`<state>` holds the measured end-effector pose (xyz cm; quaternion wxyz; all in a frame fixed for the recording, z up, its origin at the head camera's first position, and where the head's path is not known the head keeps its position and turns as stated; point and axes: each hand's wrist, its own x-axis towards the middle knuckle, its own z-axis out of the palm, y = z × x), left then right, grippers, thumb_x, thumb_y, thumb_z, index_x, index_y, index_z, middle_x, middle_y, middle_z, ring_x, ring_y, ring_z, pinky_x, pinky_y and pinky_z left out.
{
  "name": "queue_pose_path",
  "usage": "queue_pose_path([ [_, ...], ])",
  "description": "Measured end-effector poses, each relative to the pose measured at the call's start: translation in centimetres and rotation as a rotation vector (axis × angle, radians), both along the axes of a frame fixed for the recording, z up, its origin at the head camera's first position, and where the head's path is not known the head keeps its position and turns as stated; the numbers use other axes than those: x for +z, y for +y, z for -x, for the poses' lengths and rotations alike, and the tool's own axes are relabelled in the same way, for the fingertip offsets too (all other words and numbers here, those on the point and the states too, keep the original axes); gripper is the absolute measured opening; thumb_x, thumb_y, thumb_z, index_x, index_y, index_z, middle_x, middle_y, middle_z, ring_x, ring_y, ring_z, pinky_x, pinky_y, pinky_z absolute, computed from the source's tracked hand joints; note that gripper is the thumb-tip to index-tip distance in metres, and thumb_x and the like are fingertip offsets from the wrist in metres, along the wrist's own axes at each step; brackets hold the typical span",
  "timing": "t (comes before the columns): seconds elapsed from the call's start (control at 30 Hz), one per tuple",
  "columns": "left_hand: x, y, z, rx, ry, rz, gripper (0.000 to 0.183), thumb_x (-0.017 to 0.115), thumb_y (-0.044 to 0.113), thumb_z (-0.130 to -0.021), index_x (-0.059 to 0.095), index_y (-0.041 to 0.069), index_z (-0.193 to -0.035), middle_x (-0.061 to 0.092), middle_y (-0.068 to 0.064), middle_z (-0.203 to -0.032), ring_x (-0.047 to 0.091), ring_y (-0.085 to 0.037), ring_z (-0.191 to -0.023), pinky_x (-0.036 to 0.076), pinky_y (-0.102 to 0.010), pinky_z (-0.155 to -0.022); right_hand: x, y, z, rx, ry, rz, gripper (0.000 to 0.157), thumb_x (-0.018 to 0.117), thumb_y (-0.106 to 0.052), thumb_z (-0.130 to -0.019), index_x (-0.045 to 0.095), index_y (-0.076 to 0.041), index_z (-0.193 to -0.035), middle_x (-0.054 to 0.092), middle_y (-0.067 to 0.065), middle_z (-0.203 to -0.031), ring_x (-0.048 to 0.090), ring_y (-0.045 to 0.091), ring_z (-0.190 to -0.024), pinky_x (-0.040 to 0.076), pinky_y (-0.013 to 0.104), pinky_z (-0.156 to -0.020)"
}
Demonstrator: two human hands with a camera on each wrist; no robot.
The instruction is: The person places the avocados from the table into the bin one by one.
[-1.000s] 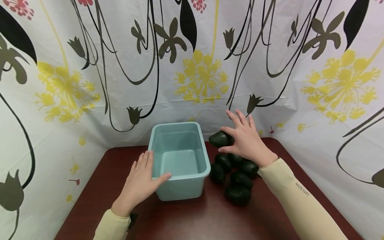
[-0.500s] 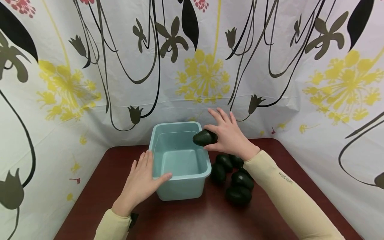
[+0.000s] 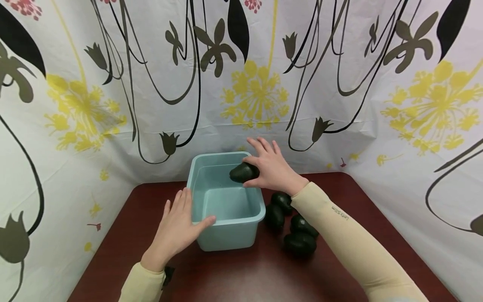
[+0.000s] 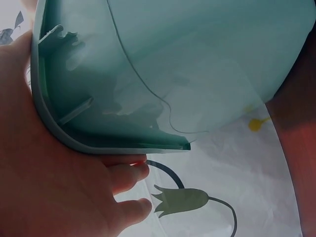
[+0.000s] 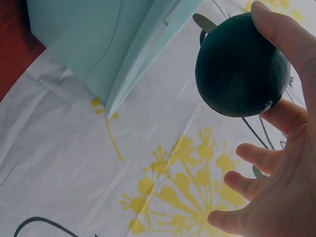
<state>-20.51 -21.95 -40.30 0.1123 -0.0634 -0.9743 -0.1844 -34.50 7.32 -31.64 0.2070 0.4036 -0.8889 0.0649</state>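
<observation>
A dark green avocado [image 3: 243, 173] is pinched between the thumb and index finger of my right hand [image 3: 272, 171], over the right side of a light blue plastic bin [image 3: 230, 235]. In the right wrist view the avocado [image 5: 239, 66] shows its rounded shape, and the other fingers of that hand spread away from it. My left hand [image 3: 175, 230] rests on the bin's near left rim, fingers straight and thumb along the edge. The left wrist view shows that hand [image 4: 64, 182] against the bin's rim [image 4: 79, 146].
Several more avocados [image 3: 299, 244] lie on the dark red table [image 3: 241, 277] right of the bin, partly hidden beneath the right forearm. A white cloth [image 3: 241, 109] with printed flowers hangs behind and along both sides of the table.
My right hand has carried the avocado leftward from above the other avocados to over the bin. The left hand has stayed at the rim.
</observation>
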Motion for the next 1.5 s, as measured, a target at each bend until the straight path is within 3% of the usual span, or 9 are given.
queue_pose_path([
  [0.47, -0.1, 0.0, 0.1, 0.015, -0.015, -0.014, 0.124, 0.042, 0.090, -0.080, 0.015, -0.001, -0.160, 0.014, -0.016, -0.166, 0.009, -0.035, -0.153, 0.009, -0.063, -0.118, -2.0, -2.7, 1.2, 0.023, -0.069, -0.049, 0.073, 0.080, -0.067, -0.073, 0.067, -0.025, -0.132, 0.015, 0.011, -0.166, 0.015, 0.039, -0.149, 0.012, 0.071, -0.113],
  [1.07, 0.0, 0.0, -0.1, 0.026, -0.016, -0.005, 0.125, 0.041, 0.090, -0.080, 0.013, -0.002, -0.160, 0.013, -0.016, -0.166, 0.010, -0.034, -0.153, 0.011, -0.061, -0.118, -4.1, -3.2, 3.6, 0.036, -0.147, -0.043, 0.073, 0.081, -0.064, -0.074, 0.067, -0.023, -0.133, 0.017, 0.014, -0.166, 0.015, 0.039, -0.149, 0.015, 0.072, -0.112],
  [1.5, 0.0, -0.1, -0.1, 0.020, -0.009, -0.018, 0.123, 0.042, 0.089, -0.081, 0.014, -0.001, -0.160, 0.013, -0.015, -0.166, 0.010, -0.033, -0.153, 0.011, -0.061, -0.118, -5.6, -3.7, 4.8, 0.021, -0.177, -0.038, 0.071, 0.083, -0.063, -0.072, 0.068, -0.026, -0.131, 0.011, 0.012, -0.167, 0.006, 0.040, -0.151, 0.012, 0.072, -0.112],
])
